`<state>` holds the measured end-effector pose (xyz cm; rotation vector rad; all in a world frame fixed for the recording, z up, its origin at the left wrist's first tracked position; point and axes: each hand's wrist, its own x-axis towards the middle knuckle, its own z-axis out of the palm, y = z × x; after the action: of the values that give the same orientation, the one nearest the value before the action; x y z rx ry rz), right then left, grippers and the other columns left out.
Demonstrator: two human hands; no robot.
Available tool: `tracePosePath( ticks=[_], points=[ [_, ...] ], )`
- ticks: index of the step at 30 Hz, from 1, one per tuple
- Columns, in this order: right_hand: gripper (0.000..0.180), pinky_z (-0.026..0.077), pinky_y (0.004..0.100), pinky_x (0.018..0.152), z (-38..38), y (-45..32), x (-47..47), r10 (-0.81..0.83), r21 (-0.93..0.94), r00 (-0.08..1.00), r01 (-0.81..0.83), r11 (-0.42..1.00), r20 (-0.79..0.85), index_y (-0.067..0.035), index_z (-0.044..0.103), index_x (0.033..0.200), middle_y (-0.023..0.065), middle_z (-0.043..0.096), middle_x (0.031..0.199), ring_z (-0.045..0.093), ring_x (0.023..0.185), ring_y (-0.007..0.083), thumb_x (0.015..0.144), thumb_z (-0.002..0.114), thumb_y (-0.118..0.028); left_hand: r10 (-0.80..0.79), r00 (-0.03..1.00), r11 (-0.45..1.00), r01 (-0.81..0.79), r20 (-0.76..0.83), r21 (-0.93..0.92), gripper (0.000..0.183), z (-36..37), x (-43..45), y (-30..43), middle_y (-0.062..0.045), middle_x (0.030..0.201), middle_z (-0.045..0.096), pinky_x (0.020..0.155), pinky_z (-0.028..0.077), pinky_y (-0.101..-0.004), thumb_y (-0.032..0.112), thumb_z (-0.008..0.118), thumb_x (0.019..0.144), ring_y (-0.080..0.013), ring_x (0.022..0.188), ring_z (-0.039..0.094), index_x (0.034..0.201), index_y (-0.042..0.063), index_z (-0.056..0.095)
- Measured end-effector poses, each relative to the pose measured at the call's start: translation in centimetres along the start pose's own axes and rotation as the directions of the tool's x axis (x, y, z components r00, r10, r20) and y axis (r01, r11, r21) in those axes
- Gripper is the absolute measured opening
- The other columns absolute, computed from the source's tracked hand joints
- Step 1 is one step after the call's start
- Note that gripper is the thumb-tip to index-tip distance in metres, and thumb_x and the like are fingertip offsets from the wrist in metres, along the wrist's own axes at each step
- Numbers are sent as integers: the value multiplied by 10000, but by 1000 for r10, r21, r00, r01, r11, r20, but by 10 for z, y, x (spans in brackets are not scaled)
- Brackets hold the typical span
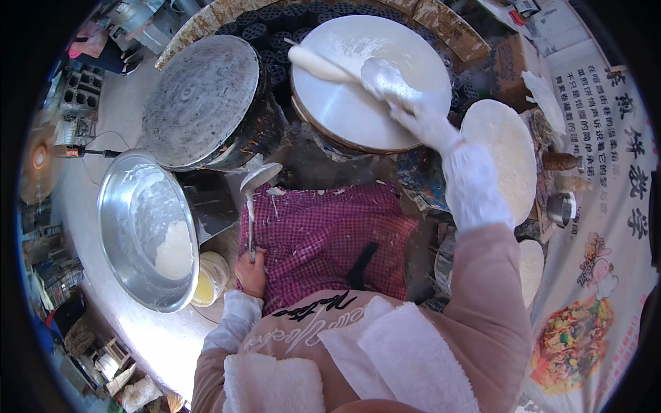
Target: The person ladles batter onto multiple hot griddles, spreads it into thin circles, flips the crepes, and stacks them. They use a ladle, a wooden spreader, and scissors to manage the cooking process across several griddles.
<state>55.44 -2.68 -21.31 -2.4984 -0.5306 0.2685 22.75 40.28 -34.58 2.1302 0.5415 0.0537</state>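
My left hand (251, 272) grips the handle of a metal ladle (261, 177), whose bowl is coated with pale batter, above a checked red-purple cloth (330, 227) on my lap. My right hand (405, 111), in a white sleeve, reaches over a round griddle (356, 121) and holds a pale, shiny, blurred tool (384, 77), perhaps a spreader. Wet white batter covers the far part of the griddle, with a thick roll of batter (323, 64) at its left. At the left, a steel basin (111, 227) holds pale batter (174, 250).
A second round griddle (201, 100), dark and grey, stands left of the first. Perforated coal briquettes (294, 13) lie behind both. Round flatbreads (498, 155) are at the right, near a metal cup (560, 209). A tub of yellow liquid (206, 284) stands beside the basin.
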Motion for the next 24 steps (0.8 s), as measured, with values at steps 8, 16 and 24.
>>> tracePosePath(
  ticks=[8, 16, 24],
  points=[
    [512, 514, 313, 844, 15, 6, -76, 283, 199, 897, -226, 954, -339, -57, 536, 1379, 156, 695, 1098, 669, 990, 217, 948, 605, -326, 17, 998, 1000, -17, 68, 0, 180, -1, 5, 5, -127, 714, 681, 652, 489, -360, 178, 623, 859, -233, 671, 661, 870, 50, 748],
    [584, 370, 226, 462, 42, -53, -124, 473, 827, 866, -382, 413, 164, -88, 522, 1414, 0, 576, 766, 466, 514, 77, 861, 694, -166, 13, 1000, 999, -13, 19, -33, 188, -3, 2, 0, -129, 706, 678, 648, 489, -351, 198, 628, 870, -221, 672, 666, 867, 57, 752],
    [620, 443, 268, 455, 140, -193, -21, 447, 992, 894, -88, 91, 38, -102, 404, 1440, 51, 592, 739, 554, 532, 129, 876, 663, -105, 22, 998, 996, -18, 52, -82, 188, -10, 6, -3, -100, 702, 682, 642, 486, -340, 199, 623, 878, -195, 665, 657, 866, 66, 754]
  ],
)
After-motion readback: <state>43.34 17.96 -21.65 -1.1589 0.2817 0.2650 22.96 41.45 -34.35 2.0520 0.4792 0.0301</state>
